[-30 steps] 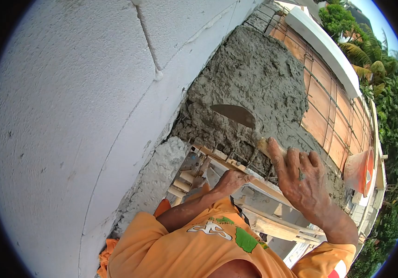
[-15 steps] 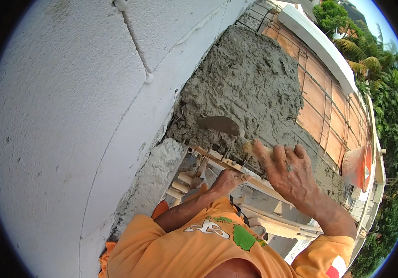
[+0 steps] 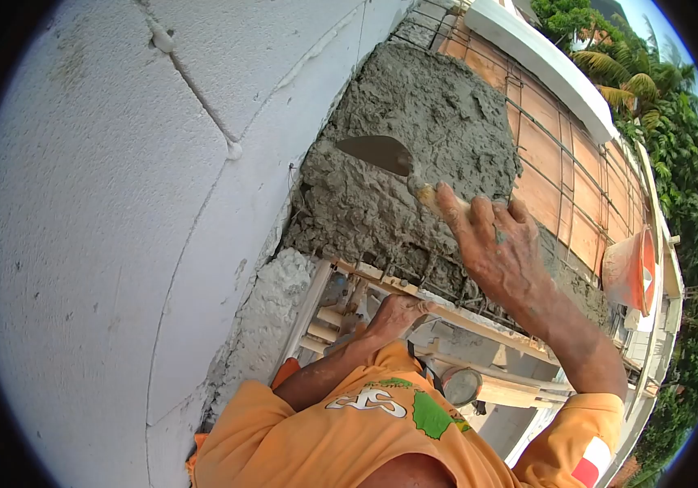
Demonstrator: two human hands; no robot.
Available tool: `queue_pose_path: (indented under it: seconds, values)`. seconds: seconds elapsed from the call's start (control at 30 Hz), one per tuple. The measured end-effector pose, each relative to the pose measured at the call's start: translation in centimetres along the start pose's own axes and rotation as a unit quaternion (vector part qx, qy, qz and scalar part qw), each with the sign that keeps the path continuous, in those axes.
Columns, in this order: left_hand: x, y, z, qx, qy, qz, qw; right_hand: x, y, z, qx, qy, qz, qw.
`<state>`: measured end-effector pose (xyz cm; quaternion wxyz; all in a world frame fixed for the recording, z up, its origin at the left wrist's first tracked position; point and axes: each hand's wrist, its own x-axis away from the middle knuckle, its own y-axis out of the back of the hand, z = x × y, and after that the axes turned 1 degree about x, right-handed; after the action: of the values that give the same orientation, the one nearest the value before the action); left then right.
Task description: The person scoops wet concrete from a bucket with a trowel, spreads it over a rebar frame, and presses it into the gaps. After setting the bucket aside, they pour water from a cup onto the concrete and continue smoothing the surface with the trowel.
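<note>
My right hand (image 3: pixel 499 240) is closed round the handle of a trowel (image 3: pixel 380 153), index finger stretched along it. The trowel's pointed blade lies over the wet grey concrete (image 3: pixel 446 114), which looks rough and lumpy. My left hand (image 3: pixel 397 315) is at the wooden form edge (image 3: pixel 438 302) below the concrete, fingers bent against the board; whether they grip it is hard to make out. Thin steel bars stick out of the concrete along that edge.
A white block wall (image 3: pixel 105 211) rises on the left. Beyond the concrete, a rebar grid lies over orange plywood (image 3: pixel 560 154). An orange bucket (image 3: pixel 629 272) stands at the right. Below the edge are timber supports and a round container (image 3: pixel 462 385). Trees grow behind.
My right hand and the trowel have moved up and away from the form edge, farther over the concrete. My left hand stays at the board. The view has shifted slightly.
</note>
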<state>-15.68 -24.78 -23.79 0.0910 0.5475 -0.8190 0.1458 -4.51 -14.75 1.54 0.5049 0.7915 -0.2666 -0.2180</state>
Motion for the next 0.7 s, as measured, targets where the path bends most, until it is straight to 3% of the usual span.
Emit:
queue_pose_path:
  seconds: [0.07,0.13,0.27,0.37,0.43,0.57,0.7]
  values:
    - [0.3,0.1,-1.0,0.044,-0.001,-0.009,0.999,0.9,-2.2,0.9,0.020,0.029,-0.036,0.999]
    - [0.4,0.6,-1.5,0.007,0.006,-0.007,1.000,2.2,-3.3,2.3,0.000,0.046,0.022,0.999]
    - [0.5,0.4,-0.8,0.008,-0.006,-0.027,1.000,7.4,-1.5,2.0,-0.007,0.035,0.030,0.999]
    - [0.4,-0.2,-0.5,0.072,-0.020,-0.004,0.997,8.7,1.5,1.2,-0.019,-0.007,0.027,0.999]
    - [0.4,0.4,-0.5,0.021,0.081,-0.010,0.996,9.9,1.0,1.8,0.007,-0.049,0.017,0.999]
    - [0.7,0.1,-0.7,0.037,0.047,-0.029,0.998,12.2,-2.4,2.9,-0.054,-0.069,0.045,0.995]
    - [0.4,0.1,0.7,0.041,0.059,-0.033,0.997,10.8,-1.1,-1.4,-0.165,-0.180,-0.011,0.970]
